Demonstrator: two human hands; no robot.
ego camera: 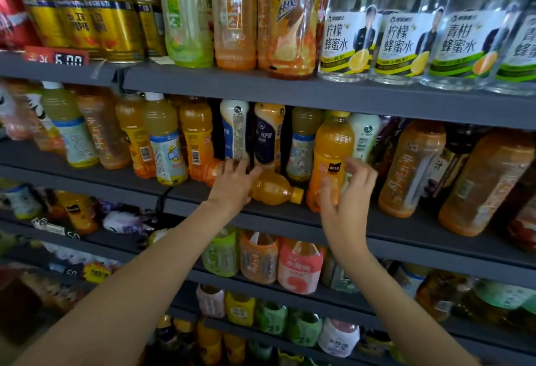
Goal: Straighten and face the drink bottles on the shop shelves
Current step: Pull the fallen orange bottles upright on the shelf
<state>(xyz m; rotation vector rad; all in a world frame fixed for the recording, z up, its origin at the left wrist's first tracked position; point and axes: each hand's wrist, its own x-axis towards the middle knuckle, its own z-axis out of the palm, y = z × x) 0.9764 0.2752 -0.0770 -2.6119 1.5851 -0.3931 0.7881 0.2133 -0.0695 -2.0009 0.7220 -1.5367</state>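
A small orange juice bottle (275, 189) lies on its side on the middle shelf (290, 215), its yellow cap pointing right. My left hand (232, 183) rests on its base end, fingers straight and spread towards the white and dark milk tea bottles (265, 133) behind. Just to the right stands an upright orange juice bottle (333, 145) with a yellow cap. My right hand (348, 194) holds its lower part, thumb across the front and fingers curled round its right side.
Juice and tea bottles crowd the middle shelf on both sides, several tilted, including a large orange one (412, 168) at the right. The shelf above carries gold cans (87, 12) and clear honey water bottles (403, 41). More bottles fill the lower shelves.
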